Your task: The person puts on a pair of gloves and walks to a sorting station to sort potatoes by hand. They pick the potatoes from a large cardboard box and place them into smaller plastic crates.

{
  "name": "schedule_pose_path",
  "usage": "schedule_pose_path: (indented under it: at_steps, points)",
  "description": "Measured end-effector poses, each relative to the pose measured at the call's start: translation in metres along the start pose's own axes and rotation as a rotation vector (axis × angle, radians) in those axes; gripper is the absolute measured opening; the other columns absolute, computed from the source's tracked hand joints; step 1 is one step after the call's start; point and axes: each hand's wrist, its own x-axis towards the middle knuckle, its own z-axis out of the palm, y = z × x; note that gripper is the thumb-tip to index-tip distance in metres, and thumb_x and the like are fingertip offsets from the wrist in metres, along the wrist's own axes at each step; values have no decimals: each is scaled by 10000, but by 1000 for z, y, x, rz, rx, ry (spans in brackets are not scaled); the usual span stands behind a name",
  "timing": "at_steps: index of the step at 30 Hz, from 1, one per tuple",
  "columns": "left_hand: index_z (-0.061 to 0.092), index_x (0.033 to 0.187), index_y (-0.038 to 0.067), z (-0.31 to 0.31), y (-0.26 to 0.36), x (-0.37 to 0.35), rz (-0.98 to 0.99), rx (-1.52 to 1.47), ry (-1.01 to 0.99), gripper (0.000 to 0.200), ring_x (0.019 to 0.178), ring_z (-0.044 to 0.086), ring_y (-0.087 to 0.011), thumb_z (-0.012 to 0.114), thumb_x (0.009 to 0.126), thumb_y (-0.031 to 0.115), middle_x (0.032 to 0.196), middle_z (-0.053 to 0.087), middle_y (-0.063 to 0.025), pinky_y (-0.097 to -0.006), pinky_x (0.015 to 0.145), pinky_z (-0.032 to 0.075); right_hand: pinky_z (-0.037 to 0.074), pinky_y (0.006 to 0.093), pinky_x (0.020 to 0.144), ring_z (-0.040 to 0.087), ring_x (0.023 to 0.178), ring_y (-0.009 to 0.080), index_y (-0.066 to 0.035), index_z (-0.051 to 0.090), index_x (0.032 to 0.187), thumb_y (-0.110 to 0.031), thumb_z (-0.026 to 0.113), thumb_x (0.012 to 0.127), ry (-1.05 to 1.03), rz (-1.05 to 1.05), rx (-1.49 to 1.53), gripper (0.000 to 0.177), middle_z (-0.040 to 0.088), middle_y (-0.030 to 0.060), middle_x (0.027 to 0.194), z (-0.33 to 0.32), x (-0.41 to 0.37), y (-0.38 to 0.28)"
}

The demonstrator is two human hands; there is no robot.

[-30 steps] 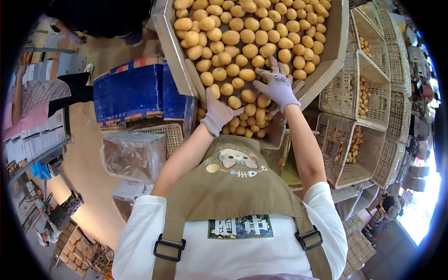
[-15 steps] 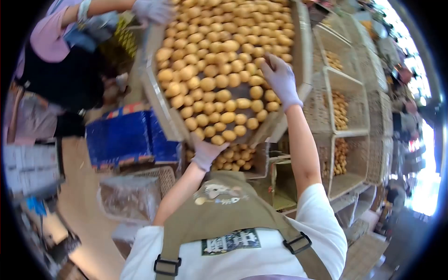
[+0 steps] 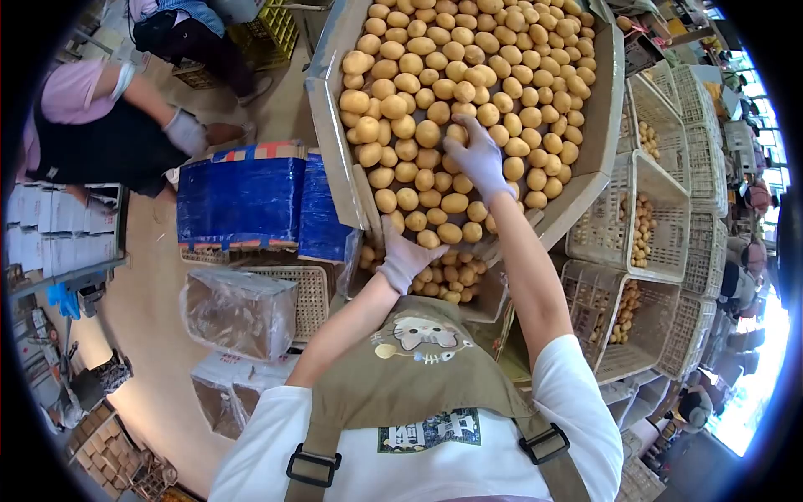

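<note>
Many round yellow-brown fruits (image 3: 407, 149) lie spread across a wooden sorting tray (image 3: 328, 125) whose sides narrow towards me. My right hand (image 3: 478, 159), in a pale glove, reaches in over the middle of them. Its thumb and forefinger are around one fruit (image 3: 457, 134). At the tray's narrow mouth is my left hand (image 3: 405, 258), gloved too, beside the end of the left side board. Its thumb stretches out to the right and the palm shows no fruit. Just below the mouth, more fruits (image 3: 452, 278) fill a crate close to my apron.
Stacked plastic crates (image 3: 661, 209), some holding fruit, stand at the right. On the left are blue-wrapped boxes (image 3: 241, 199), a plastic-lined box (image 3: 238, 314) and a woven-pattern crate (image 3: 311, 305). A co-worker (image 3: 100, 125) stands left of the tray; another person (image 3: 188, 38) is behind.
My right hand has moved from the tray's right side to its middle. My left hand stays by the mouth. The co-worker's gloved hand has left the tray edge. The view has shifted.
</note>
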Motion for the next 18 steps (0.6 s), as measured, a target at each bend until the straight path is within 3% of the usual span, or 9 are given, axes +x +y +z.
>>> schedule_pose_path:
  at_steps: [1, 3, 5, 9, 11, 13, 14, 17, 18]
  points:
    - [239, 1569, 181, 1, 1, 0, -6, -5, -76, 816, 1507, 202, -371, 370, 934, 676, 1645, 221, -90, -702, 1148, 186, 518, 318, 919, 658, 1003, 198, -123, 523, 1432, -222, 557, 937, -89, 195, 648, 506, 648, 86, 1214, -3, -9, 6]
    - [249, 1567, 167, -5, 1, 3, -44, -69, -154, 775, 1501, 214, -377, 348, 957, 636, 1642, 232, -99, -707, 1136, 215, 487, 289, 965, 625, 1053, 171, -74, 494, 1456, -191, 541, 973, -145, 288, 1345, 500, 614, 72, 1277, -15, -37, 23]
    - [240, 1569, 158, -15, 2, 7, -30, -17, -145, 799, 1499, 224, -371, 344, 951, 654, 1639, 242, -95, -685, 1144, 233, 468, 303, 996, 601, 1138, 194, -24, 489, 1446, -154, 513, 1000, 50, 154, 1051, 464, 577, 105, 1352, -44, -86, 8]
    - [211, 1548, 116, -16, 3, 4, 45, 176, -291, 813, 1479, 263, -332, 501, 944, 576, 1620, 281, -79, -564, 1192, 242, 463, 316, 1002, 578, 1183, 181, -10, 496, 1440, -159, 504, 1015, 141, 152, 636, 450, 560, 99, 1384, -90, -225, 65]
    - [209, 1554, 135, -4, 1, 1, 8, 101, -91, 820, 1486, 248, -339, 492, 937, 595, 1625, 269, -75, -597, 1188, 229, 488, 370, 963, 621, 1134, 226, -44, 501, 1449, -201, 566, 984, 5, 505, 585, 495, 592, 120, 1364, -108, -296, 108]
    - [230, 1563, 179, 5, 3, -3, -64, 39, -19, 797, 1499, 215, -359, 428, 937, 631, 1632, 247, -70, -671, 1161, 212, 508, 421, 900, 650, 1053, 300, -91, 506, 1456, -222, 611, 934, -199, 623, -64, 548, 633, 167, 1287, -100, -363, 181]
    - [258, 1563, 210, 6, 2, -2, -55, 16, 92, 783, 1506, 191, -377, 381, 932, 656, 1636, 235, -66, -721, 1134, 200, 511, 461, 875, 645, 1032, 354, -112, 566, 1404, -241, 645, 888, -165, 474, -545, 538, 651, 211, 1214, -103, -374, 174]
    - [267, 1559, 201, 6, 3, -2, -83, 29, 55, 785, 1503, 195, -378, 392, 931, 656, 1632, 242, -66, -710, 1137, 209, 500, 470, 926, 638, 1068, 354, -70, 649, 1266, -157, 651, 862, 274, 321, 40, 414, 650, 190, 1206, -100, -298, 95]
    - [261, 1560, 201, -5, 2, 3, -86, 28, 35, 800, 1503, 194, -380, 389, 926, 671, 1634, 236, -65, -711, 1132, 221, 497, 469, 930, 638, 1066, 353, -68, 650, 1254, -133, 650, 856, 216, 164, 2, 403, 648, 185, 1204, -96, -270, 70]
